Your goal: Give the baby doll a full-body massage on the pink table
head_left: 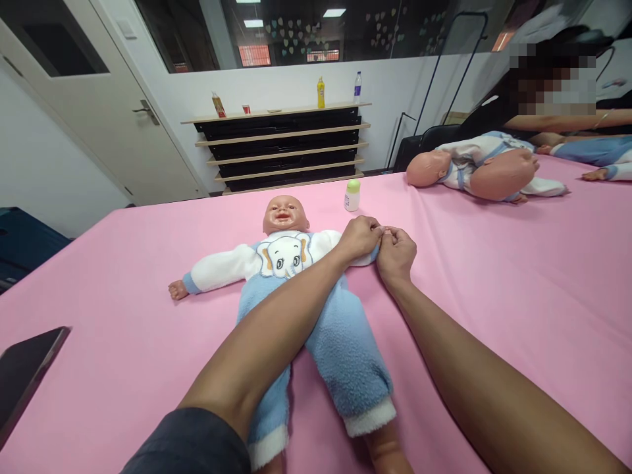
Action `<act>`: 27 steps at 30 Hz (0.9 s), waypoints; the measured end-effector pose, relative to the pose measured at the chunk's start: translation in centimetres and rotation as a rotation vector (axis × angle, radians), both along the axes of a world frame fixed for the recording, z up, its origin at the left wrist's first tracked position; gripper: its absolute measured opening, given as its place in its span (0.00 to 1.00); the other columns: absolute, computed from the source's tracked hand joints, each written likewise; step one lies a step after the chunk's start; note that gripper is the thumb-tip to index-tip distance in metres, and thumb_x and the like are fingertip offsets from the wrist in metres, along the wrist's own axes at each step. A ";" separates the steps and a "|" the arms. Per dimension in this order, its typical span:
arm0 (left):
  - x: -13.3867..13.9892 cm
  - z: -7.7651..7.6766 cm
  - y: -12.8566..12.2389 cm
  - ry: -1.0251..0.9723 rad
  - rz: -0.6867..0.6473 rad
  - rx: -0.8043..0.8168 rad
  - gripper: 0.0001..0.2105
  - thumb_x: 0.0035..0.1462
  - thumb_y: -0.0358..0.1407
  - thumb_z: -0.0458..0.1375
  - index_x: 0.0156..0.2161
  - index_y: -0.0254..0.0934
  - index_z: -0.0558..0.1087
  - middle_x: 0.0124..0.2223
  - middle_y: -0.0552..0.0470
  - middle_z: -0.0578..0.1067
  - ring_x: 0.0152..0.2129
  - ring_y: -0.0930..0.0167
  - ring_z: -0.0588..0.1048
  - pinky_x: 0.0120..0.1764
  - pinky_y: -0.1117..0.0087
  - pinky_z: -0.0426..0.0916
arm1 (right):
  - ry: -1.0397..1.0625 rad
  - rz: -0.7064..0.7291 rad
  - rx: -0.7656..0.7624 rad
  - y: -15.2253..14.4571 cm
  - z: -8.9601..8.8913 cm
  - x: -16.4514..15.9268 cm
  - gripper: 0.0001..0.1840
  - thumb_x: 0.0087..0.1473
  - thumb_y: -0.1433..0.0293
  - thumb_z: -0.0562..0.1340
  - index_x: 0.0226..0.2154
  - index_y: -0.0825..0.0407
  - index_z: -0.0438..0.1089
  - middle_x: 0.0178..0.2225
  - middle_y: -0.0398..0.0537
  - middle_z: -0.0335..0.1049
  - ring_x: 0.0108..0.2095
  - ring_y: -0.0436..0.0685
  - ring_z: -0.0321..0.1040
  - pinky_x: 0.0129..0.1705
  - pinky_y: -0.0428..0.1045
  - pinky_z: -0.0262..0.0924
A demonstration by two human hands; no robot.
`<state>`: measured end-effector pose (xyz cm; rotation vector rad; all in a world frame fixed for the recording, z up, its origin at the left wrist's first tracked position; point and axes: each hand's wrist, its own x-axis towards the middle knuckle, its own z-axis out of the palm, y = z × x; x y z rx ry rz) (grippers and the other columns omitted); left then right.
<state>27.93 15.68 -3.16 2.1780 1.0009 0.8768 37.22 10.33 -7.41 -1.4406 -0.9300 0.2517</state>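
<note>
A baby doll (284, 263) lies face up on the pink-covered table, wearing a white and blue fleece suit with an elephant on the chest. Its arm on the right side stretches out to where both my hands meet. My left hand (363, 237) is closed over the sleeve near its blue cuff, my forearm crossing the doll's body. Beside it, my right hand (397, 255) is closed around the end of the same arm, its fingertips touching those of my left. The doll's hand there is hidden by my fingers. The other doll hand (178, 289) lies uncovered on the left.
A small white bottle with a green cap (352, 196) stands beyond my hands. A dark phone or tablet (29, 368) lies at the left edge. Another doll (474, 164) lies at the far right, near a person leaning over the table (557, 227). Shelves (284, 141) stand by the wall.
</note>
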 end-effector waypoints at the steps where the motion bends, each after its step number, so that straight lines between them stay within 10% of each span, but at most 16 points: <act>1: 0.0 0.0 0.0 -0.014 -0.027 0.001 0.11 0.58 0.37 0.54 0.40 0.35 0.77 0.36 0.49 0.78 0.33 0.71 0.73 0.40 0.72 0.66 | -0.003 -0.013 -0.006 0.0 0.0 0.1 0.17 0.58 0.60 0.54 0.36 0.55 0.73 0.31 0.50 0.75 0.31 0.56 0.69 0.35 0.50 0.60; 8: -0.2 0.7 -0.4 -0.001 -0.003 -0.003 0.09 0.57 0.35 0.56 0.37 0.34 0.78 0.37 0.47 0.79 0.35 0.70 0.74 0.43 0.70 0.67 | -0.112 -0.080 -0.059 -0.5 0.5 -0.2 0.22 0.61 0.56 0.51 0.26 0.52 0.69 0.24 0.47 0.70 0.25 0.54 0.63 0.30 0.49 0.55; 15: -0.3 0.8 -0.5 -0.059 0.063 0.033 0.10 0.58 0.36 0.53 0.37 0.35 0.77 0.37 0.48 0.79 0.34 0.70 0.74 0.40 0.71 0.68 | -0.142 0.012 0.061 -0.9 0.9 -1.2 0.19 0.60 0.60 0.52 0.43 0.52 0.73 0.40 0.51 0.76 0.38 0.56 0.69 0.43 0.50 0.60; 27: 0.1 0.6 -0.4 0.059 -0.011 0.021 0.11 0.57 0.35 0.55 0.42 0.34 0.77 0.40 0.46 0.79 0.35 0.69 0.74 0.41 0.71 0.67 | -0.191 -0.156 -0.037 -1.1 1.2 -0.4 0.21 0.60 0.59 0.53 0.29 0.52 0.75 0.26 0.47 0.74 0.26 0.55 0.65 0.31 0.48 0.54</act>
